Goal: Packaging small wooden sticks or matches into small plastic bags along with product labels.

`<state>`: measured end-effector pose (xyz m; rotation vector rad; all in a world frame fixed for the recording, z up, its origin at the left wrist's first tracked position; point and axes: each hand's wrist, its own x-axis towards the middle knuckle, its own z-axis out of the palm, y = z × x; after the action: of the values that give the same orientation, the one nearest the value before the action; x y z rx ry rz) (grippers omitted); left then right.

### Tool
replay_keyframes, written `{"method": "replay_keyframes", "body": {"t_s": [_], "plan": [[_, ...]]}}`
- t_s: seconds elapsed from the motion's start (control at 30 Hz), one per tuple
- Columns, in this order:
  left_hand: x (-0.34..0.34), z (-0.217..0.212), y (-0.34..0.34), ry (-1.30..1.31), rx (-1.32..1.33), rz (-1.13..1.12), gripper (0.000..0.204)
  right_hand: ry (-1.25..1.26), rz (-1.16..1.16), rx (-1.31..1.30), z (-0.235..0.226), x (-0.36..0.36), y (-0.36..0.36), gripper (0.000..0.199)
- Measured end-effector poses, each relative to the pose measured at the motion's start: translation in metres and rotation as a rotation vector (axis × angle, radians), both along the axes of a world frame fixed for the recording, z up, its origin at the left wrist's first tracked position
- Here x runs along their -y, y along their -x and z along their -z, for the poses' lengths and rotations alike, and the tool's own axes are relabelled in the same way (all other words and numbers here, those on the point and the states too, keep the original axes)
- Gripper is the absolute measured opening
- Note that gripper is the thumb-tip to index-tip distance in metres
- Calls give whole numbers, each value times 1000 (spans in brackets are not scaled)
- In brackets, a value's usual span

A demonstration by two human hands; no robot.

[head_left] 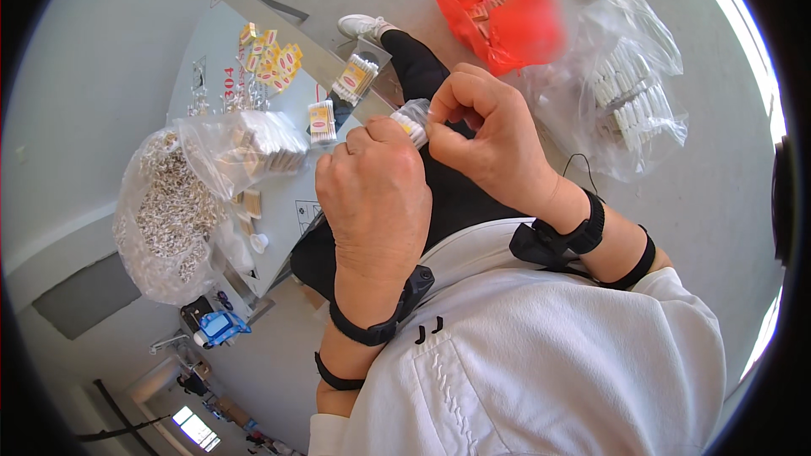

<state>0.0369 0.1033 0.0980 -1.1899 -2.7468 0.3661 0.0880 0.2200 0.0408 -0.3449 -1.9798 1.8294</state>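
A clear bag of small pale pieces slumps on the grey table at the left. Above the lap, the left hand and right hand both pinch one small cotton-swab packet (held between fingertips). Farther right lie a red bag and a clear bag of white packets.

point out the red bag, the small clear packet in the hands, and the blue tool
red bag [494, 4], head view, on its crumpled side
small clear packet [413, 121], head view, on the end showing between both hands
blue tool [221, 327], head view, on its blue body
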Motion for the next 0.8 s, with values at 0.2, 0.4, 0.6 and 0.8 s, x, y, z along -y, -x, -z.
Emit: {"method": "replay_keyframes", "body": {"t_s": [0.2,0.4,0.6,0.8], "plan": [[-2,0,1,-17,10,9,9,61,27,4,-1,1,-2,11],[-4,4,0,-18,-30,0,9,-8,66,-61,4,3,2,10],[-3,5,0,-21,-18,7,9,163,-22,-58,10,1,3,10],[-2,5,2,-39,4,2,9,396,-88,-102,18,0,3,9]]}}
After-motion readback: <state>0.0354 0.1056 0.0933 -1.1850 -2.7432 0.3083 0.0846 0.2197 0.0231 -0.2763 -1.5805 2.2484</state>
